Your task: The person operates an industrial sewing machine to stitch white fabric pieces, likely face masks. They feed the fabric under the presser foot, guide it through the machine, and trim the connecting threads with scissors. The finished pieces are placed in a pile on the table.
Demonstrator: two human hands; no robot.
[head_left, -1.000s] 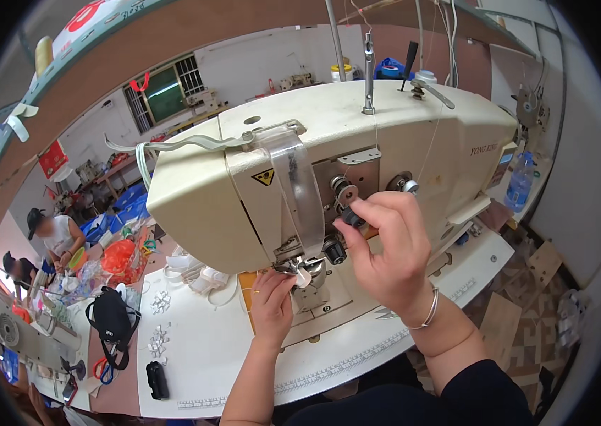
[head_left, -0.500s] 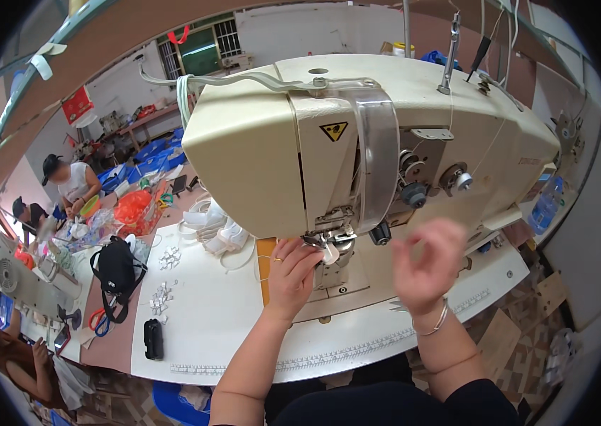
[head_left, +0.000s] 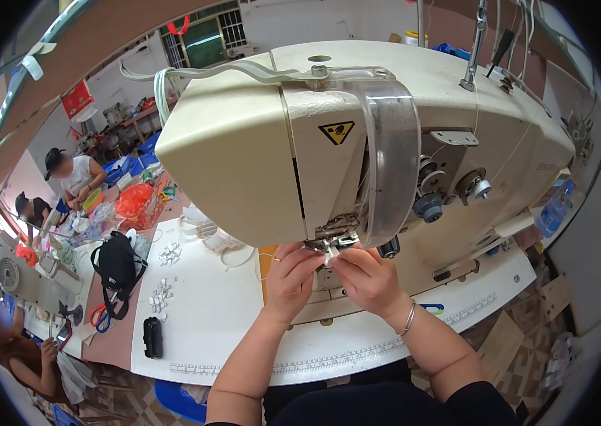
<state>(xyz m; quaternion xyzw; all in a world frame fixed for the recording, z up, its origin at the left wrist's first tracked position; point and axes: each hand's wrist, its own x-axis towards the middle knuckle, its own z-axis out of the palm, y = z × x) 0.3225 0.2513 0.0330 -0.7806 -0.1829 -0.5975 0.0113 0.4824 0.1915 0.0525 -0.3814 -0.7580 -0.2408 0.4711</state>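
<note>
A cream industrial sewing machine (head_left: 236, 163) fills the middle of the view. Under its head, at the presser foot (head_left: 336, 242), a small white strip (head_left: 329, 258) sits pinched between my fingers. My left hand (head_left: 290, 282) grips it from the left side, its fingertips partly hidden by the machine's foot parts. From the right, my right hand (head_left: 371, 282) holds the strip with thumb and fingers closed, close to the left hand's fingertips. Beside my right wrist lies a small blue-and-green tool (head_left: 432, 309), partly covered by the wrist.
On the white table (head_left: 208, 312) are white strap coils (head_left: 210, 236), piles of small white pieces (head_left: 161, 295), and a black case (head_left: 153, 337). A measuring tape (head_left: 343, 358) runs along the front edge. Leftward lie a black bag (head_left: 117, 264) and scissors (head_left: 102, 319). Other people sit farther left.
My right hand has come left and in from the air beside the machine to the white strip, and its fingers have closed on it. My left hand stays at the foot.
</note>
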